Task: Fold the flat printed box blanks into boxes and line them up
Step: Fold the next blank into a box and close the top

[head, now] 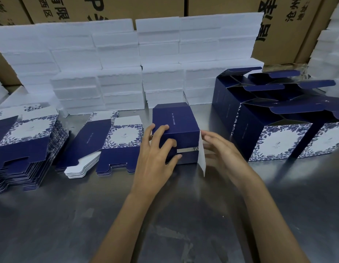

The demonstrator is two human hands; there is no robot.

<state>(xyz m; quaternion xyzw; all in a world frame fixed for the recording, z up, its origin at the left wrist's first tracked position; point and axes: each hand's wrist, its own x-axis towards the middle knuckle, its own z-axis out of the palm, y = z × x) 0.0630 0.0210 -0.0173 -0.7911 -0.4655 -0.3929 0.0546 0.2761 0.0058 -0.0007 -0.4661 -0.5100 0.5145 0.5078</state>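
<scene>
Both forearms reach over the grey table [70,215] to a half-folded navy box [175,126].

Left hand [157,150] presses spread fingers on the box's near face and flaps, gripping nothing; right hand [220,149], fingers relaxed and straight, touches a white side flap [202,154]. Flat blank stacks [26,145] lie to the left, finished boxes [278,135] stand lined up to the right, white foam blocks [117,69] behind.

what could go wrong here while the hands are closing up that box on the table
1. The white flap sticks out loose by the right hand; pushed in crooked, it may crease.
2. The left hand presses on the half-folded box, which could buckle under hard pressure.
3. The finished boxes stand close by with open lids; a wide right-arm move might knock them.
</scene>
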